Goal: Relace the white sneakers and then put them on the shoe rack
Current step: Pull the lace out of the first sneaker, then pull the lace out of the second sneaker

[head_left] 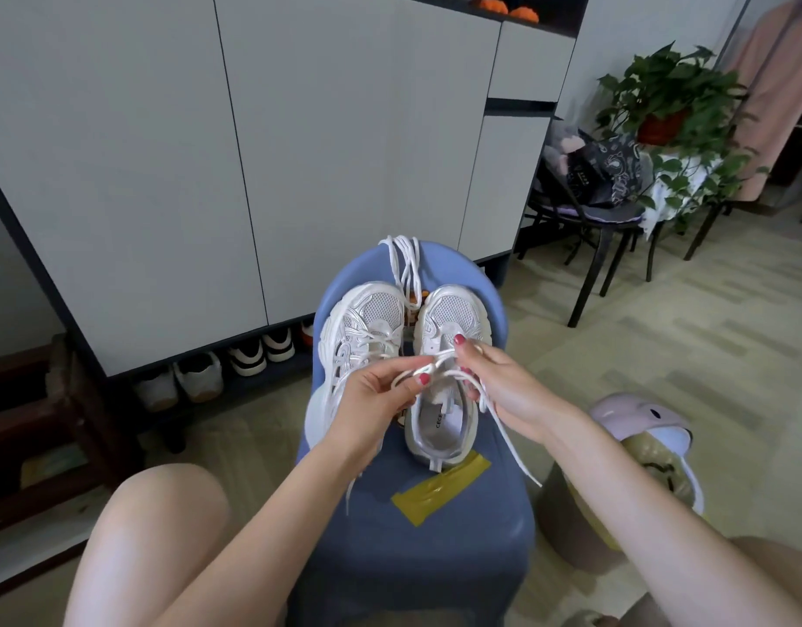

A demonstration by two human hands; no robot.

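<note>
Two white sneakers stand side by side, toes away from me, on a blue stool (435,518). The left sneaker (363,328) is laced. Over the tongue of the right sneaker (449,319), my left hand (376,395) pinches a loop of its white lace (428,368). My right hand (503,382) pinches the same lace from the other side, and one free end hangs down past my right wrist. A spare white lace (406,264) lies bunched on the stool beyond the toes.
A tall grey shoe cabinet (254,151) stands behind the stool, with several shoes (218,368) in its open bottom row. A black chair (602,228) with bags and a potted plant (670,106) are at the right. A small bin (616,481) sits beside my right arm.
</note>
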